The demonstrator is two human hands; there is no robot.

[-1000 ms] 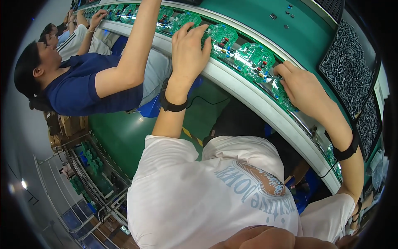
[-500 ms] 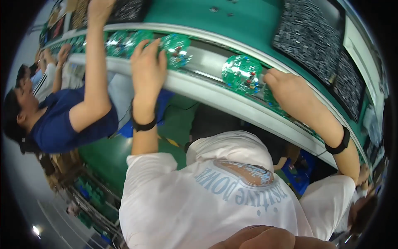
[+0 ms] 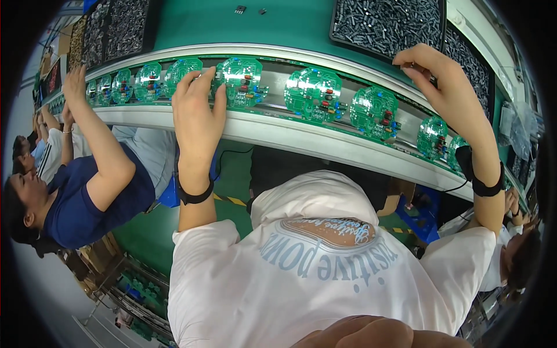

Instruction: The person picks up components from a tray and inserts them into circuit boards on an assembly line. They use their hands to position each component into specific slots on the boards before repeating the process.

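Note:
A row of round green circuit boards fills the rail conveyor point(image 3: 325, 134), each carrying small red, blue and yellow parts. My left hand point(image 3: 198, 116) rests over the row with fingers spread. Its fingertips are at the left edge of one circuit board point(image 3: 239, 81) and overlap the neighbouring board point(image 3: 181, 72). Raised above the conveyor's far rail, my right hand point(image 3: 444, 75) bends its thumb and forefinger close together beside a black tray of small dark components point(image 3: 386, 23). Whatever is between those fingertips is too small to make out. More boards point(image 3: 315, 95) point(image 3: 374, 113) lie between my hands.
Further component trays stand at the far left point(image 3: 116, 29) and far right point(image 3: 473, 78). Two loose black parts point(image 3: 239, 10) lie on the green work surface point(image 3: 278, 29). On my left a co-worker in a dark blue shirt point(image 3: 87, 191) reaches toward the conveyor.
My right hand has lifted off a board and moved up to the tray's near edge. My left hand stays by its board. The view has shifted, revealing more boards at the right.

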